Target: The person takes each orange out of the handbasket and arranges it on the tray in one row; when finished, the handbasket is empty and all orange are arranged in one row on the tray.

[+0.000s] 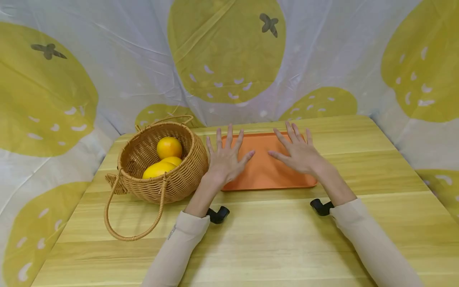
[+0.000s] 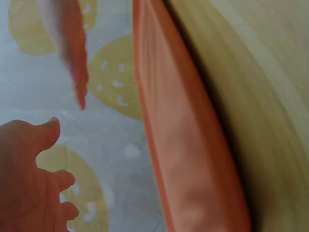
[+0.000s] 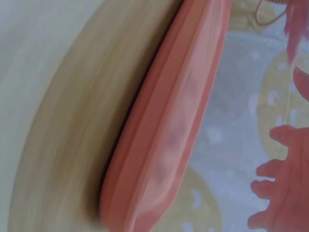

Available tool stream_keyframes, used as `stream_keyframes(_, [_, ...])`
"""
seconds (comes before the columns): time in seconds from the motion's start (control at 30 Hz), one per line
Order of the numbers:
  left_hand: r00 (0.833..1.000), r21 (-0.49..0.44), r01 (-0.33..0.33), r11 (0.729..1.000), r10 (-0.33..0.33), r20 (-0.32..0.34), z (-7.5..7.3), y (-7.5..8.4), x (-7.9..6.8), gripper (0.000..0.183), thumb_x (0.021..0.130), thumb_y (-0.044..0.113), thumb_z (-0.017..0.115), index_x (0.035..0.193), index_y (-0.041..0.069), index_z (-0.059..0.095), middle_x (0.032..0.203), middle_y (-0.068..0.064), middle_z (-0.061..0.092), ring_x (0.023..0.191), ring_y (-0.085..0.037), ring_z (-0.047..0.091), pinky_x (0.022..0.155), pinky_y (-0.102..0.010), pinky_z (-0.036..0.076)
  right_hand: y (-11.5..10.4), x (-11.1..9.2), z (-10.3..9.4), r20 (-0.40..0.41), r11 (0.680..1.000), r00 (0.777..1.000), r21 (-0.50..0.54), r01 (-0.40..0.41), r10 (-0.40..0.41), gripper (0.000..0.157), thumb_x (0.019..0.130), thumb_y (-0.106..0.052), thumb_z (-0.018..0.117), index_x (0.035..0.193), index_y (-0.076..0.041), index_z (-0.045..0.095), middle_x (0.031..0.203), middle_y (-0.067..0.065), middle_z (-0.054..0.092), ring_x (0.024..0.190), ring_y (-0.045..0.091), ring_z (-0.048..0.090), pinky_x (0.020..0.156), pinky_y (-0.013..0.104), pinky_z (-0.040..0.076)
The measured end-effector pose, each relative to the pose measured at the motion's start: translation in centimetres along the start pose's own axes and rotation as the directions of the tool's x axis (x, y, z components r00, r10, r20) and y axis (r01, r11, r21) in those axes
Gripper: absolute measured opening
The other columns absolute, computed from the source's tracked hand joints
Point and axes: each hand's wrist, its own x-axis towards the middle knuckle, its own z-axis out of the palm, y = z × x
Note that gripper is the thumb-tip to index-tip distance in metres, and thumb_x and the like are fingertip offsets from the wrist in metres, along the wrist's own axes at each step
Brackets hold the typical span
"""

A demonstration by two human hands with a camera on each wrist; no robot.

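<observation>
Both hands are spread above an orange tray (image 1: pixel 263 175) on the wooden table. My left hand (image 1: pixel 226 159) hovers over the tray's left end, fingers straight and apart, with nothing held. Over the right end is my right hand (image 1: pixel 299 153), likewise spread and holding nothing. In the left wrist view the left hand (image 2: pixel 24 174) shows beside the tray's long side (image 2: pixel 183 145), apart from it. The right wrist view shows the right hand (image 3: pixel 285 183) with a gap between it and the tray (image 3: pixel 159 130). Close to the left hand stands a wicker basket (image 1: pixel 179 183).
Inside the basket lie an orange fruit (image 1: pixel 169 148) and yellow fruits (image 1: pixel 155 170). One basket handle (image 1: pixel 132 238) hangs toward the table's front; the other rises at the back. A fruit-patterned cloth (image 1: pixel 229 52) hangs behind the table (image 1: pixel 272 239). Black wrist mounts (image 1: pixel 218 215) show beneath the sleeves.
</observation>
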Motion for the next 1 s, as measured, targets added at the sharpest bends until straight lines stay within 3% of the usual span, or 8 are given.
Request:
stream_keyframes(0.17, [1.000,0.018,-0.011,1.000,0.011,0.003,-2.7,0.5,-2.0,0.078,0.104,0.070,0.027,0.166,0.033,-0.004,0.173,-0.003,-0.021,0.158,-0.037,-0.023,0.124,-0.068,-0.012,2.5,-0.6,-0.7,0.086,0.996,0.996,0.084,-0.038,0.030,0.086,0.105,-0.067,0.034,0.167,-0.024,-0.007,0.168,0.015,-0.031,0.158,0.042,-0.022,0.118,0.072,-0.020])
stream_keyframes(0.4, [0.998,0.006,-0.040,0.999,0.041,-0.039,-8.1,0.6,-6.4,0.079,0.105,0.068,0.032,0.166,0.034,-0.003,0.173,-0.002,-0.020,0.159,-0.035,-0.022,0.123,-0.067,-0.015,6.4,-0.9,-1.0,0.228,0.972,0.973,0.220,-0.084,0.032,0.088,0.106,-0.063,0.038,0.167,-0.022,-0.011,0.166,0.027,-0.030,0.154,0.051,-0.023,0.114,0.075,-0.020])
stream_keyframes(0.53, [0.998,0.029,-0.024,0.999,0.026,-0.064,-11.3,-0.5,-8.6,0.079,0.106,0.066,0.034,0.166,0.032,-0.004,0.173,-0.004,-0.019,0.160,-0.038,-0.018,0.123,-0.070,-0.012,8.2,-1.0,-0.9,0.288,0.965,0.958,0.247,-0.089,0.015,0.087,0.108,-0.059,0.038,0.167,-0.017,-0.009,0.165,0.033,-0.025,0.152,0.054,-0.024,0.113,0.078,-0.018])
stream_keyframes(0.63, [0.999,0.019,0.003,1.000,-0.002,-0.046,-13.8,-2.4,-9.5,0.080,0.106,0.064,0.036,0.167,0.029,-0.003,0.174,-0.010,-0.010,0.160,-0.044,-0.008,0.122,-0.073,-0.008,9.1,-0.8,-1.0,0.315,0.963,0.949,0.254,-0.094,0.010,0.086,0.109,-0.055,0.039,0.167,-0.012,-0.007,0.165,0.035,-0.023,0.151,0.056,-0.024,0.112,0.079,-0.018])
stream_keyframes(0.73, [1.000,-0.041,0.016,0.999,-0.015,0.015,-16.1,-5.1,-9.4,0.079,0.107,0.059,0.039,0.168,0.020,0.009,0.174,-0.018,0.007,0.159,-0.048,0.007,0.123,-0.073,0.002,9.6,-0.7,-1.2,0.333,0.965,0.943,0.243,-0.097,0.011,0.085,0.108,-0.053,0.040,0.166,-0.008,-0.002,0.164,0.037,-0.022,0.150,0.058,-0.022,0.112,0.079,-0.016])
stream_keyframes(0.87, [0.993,-0.179,-0.019,0.984,0.040,0.114,-17.8,-9.3,-7.4,0.061,0.110,0.041,0.048,0.159,0.005,0.039,0.163,-0.024,0.038,0.151,-0.047,0.034,0.120,-0.067,0.027,10.1,-0.6,-1.4,0.350,0.971,0.937,0.226,-0.083,-0.002,0.084,0.108,-0.049,0.045,0.166,-0.005,0.002,0.164,0.038,-0.020,0.151,0.058,-0.019,0.114,0.079,-0.011])
stream_keyframes(1.0, [0.963,-0.275,-0.015,0.961,0.089,0.255,-18.2,-13.3,-4.6,0.048,0.108,0.025,0.053,0.149,-0.001,0.051,0.157,-0.027,0.045,0.145,-0.048,0.040,0.114,-0.065,0.036,10.4,-0.7,-1.4,0.355,0.971,0.934,0.233,-0.052,-0.035,0.083,0.108,-0.042,0.051,0.166,-0.003,0.005,0.163,0.040,-0.020,0.151,0.058,-0.018,0.115,0.079,-0.009])
